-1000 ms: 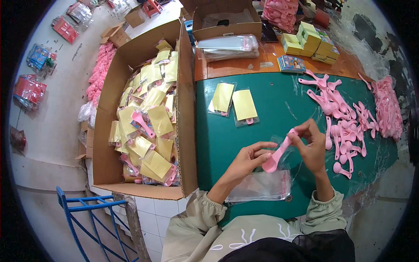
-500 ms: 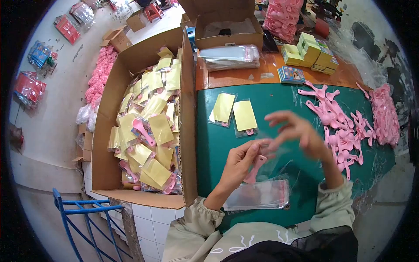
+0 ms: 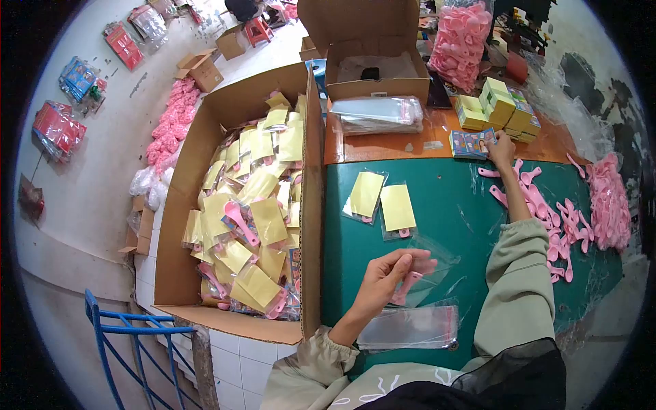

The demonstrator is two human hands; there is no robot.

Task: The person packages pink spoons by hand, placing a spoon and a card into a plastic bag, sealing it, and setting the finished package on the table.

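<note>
My left hand (image 3: 384, 279) pinches a clear plastic bag (image 3: 437, 263) and a pink spoon (image 3: 407, 287), low over the green mat. Whether the spoon is inside the bag is hard to tell. My right hand (image 3: 503, 146) reaches to the back right, its fingers at the edge of a stack of printed cards (image 3: 469, 143). Just below my left hand lies a pile of clear bags (image 3: 410, 329). Two packed bags with yellow cards (image 3: 398, 207) rest side by side on the mat. Loose pink spoons (image 3: 557, 232) are heaped beside my right forearm.
A big carton (image 3: 312, 205) full of packed bags stands at the left. Behind the mat (image 3: 348, 273) are an open box (image 3: 378, 87), more clear bags (image 3: 377, 115) and yellow card stacks (image 3: 497, 102). Bagged spoons (image 3: 610, 201) lie far right.
My right hand has moved from beside my left hand to the card stack at the back. My left hand still holds the bag and spoon. The whole view has shifted slightly.
</note>
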